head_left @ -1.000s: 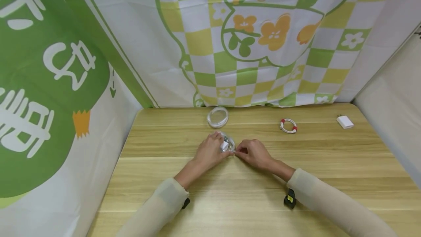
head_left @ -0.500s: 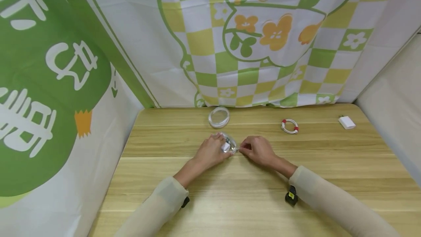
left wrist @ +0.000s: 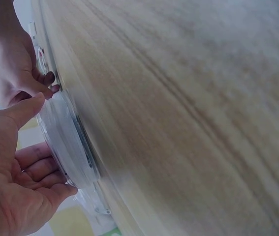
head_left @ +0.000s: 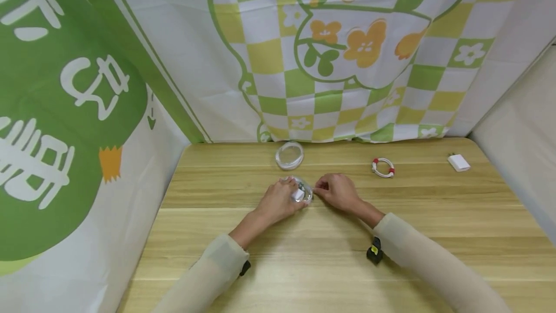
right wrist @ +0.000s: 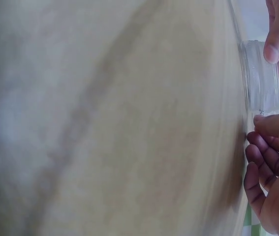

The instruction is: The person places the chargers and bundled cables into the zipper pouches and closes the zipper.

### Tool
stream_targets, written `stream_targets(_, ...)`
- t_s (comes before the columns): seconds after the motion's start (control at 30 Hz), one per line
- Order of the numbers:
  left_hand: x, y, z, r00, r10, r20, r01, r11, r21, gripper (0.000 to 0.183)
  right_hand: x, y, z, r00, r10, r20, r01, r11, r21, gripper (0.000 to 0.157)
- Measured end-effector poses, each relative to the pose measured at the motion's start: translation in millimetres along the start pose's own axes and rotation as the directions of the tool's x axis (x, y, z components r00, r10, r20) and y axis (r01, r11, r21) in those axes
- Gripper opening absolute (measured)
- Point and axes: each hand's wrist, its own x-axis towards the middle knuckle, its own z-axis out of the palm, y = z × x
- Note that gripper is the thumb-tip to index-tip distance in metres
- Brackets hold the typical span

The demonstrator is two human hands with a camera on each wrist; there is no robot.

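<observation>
Shallow, round, clear plastic container [left wrist: 65,137] at the rear middle of the pale wooden table [head_left: 312,264], a small white block [head_left: 298,194] visible within. The left hand [head_left: 278,200] grips the wall between thumb and fingers; the right hand [head_left: 340,192] has its fingers bent and its thumb tip at the rim, though whether it pinches anything cannot be told. Likely faults: a one-sided pull at the rim could swing the smooth container out of the left grip; a tilt could slide the block or, if the top is uncovered, spill it.
</observation>
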Motion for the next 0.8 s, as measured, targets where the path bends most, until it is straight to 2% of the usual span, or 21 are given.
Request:
stream_targets(0.27,1.6,-1.1,0.6,1.0,-0.001,0.002,0.001,1.0,0.006,0.056,-2.0,0.4,0.8,1.0,0.006,-0.004,-0.006,1.0,0.012,0.01)
stream_targets(0.4,4.6,-0.1,0.8,0.999,0.017,0.03,-0.018,1.0,0.008,0.058,-5.7,3.7,-1.6,1.0,0.003,-0.012,-0.003,1.0,0.006,0.01)
stream_targets(0.8,31.3,8.3,6.4,0.988,0.107,0.11,-0.106,0.994,-0.013,0.056,-17.6,19.9,-17.2,0.999,0.017,-0.048,-0.018,1.0,-0.013,0.007)
